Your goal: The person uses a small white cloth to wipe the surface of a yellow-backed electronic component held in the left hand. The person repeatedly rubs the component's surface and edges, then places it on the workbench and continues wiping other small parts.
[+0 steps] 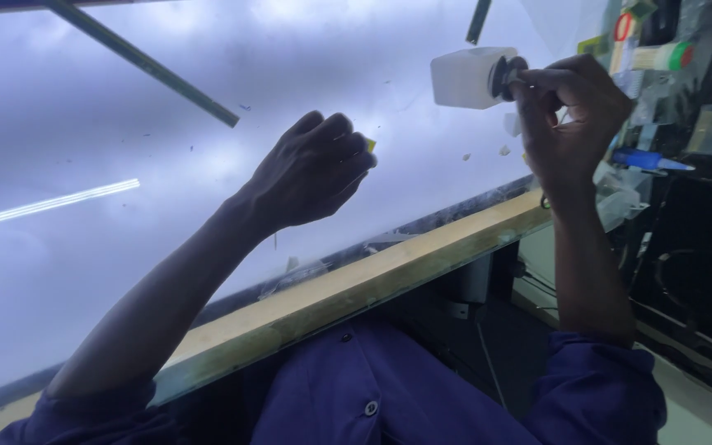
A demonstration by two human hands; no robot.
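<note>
One bottle (465, 77) sideways, cap rightward.

Open glass sheet (109, 272) leftward; clutter of tools (661, 124) crowding the right edge.

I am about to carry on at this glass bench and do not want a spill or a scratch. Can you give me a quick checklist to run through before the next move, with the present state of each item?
1. Right hand has a firm hold on the white bottle: ok, fingers wrap its dark cap end.
2. Bottle cap shut: cannot tell, fingers cover it.
3. Left hand holds the small yellow piece securely: ok, fist closed, only a corner shows.
4. Glass sheet free of debris: not ok, small white crumbs lie near the right hand.
5. Glass sits on the wooden edge strip: ok.
6. Blue pen-like tool clear of the hands: ok.
</note>
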